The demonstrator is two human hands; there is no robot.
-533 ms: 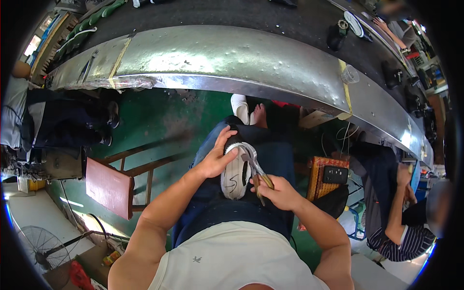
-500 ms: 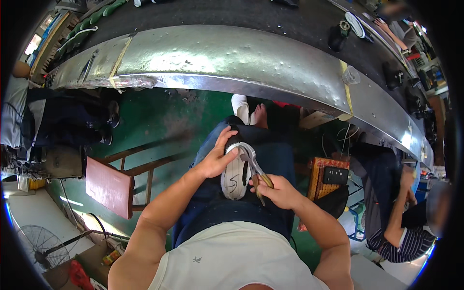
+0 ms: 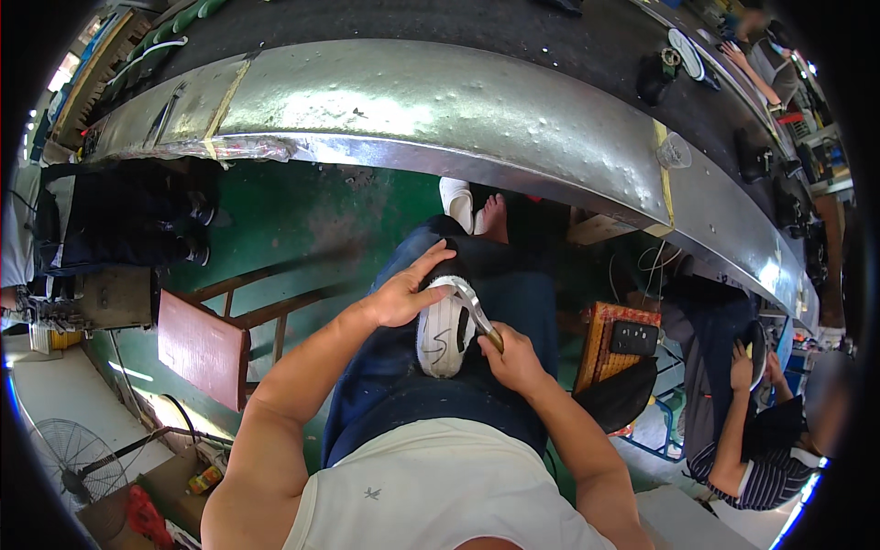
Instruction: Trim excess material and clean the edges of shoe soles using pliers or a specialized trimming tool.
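Observation:
A shoe in the making lies across my lap, its whitish underside up with a dark curved mark on it and black material at its far end. My left hand grips that far end, with the thumb pressed on the edge beside the tool's head. In my right hand are steel lasting pincers, their handles squeezed inside my closed fingers. The curved jaws rest at the shoe's far rim, close to my left thumb; whether they pinch material there is too small to tell.
A metal-edged bench with a dark top runs across ahead; shoes stand on it at right. A reddish-brown stool is at left, and a woven seat with a dark box at right. People sit or stand on both sides.
My right hand has closed the pincers' handles, which stood apart before, and shifted slightly. The shoe has barely moved. The person at right has moved both hands and holds a dark rounded thing.

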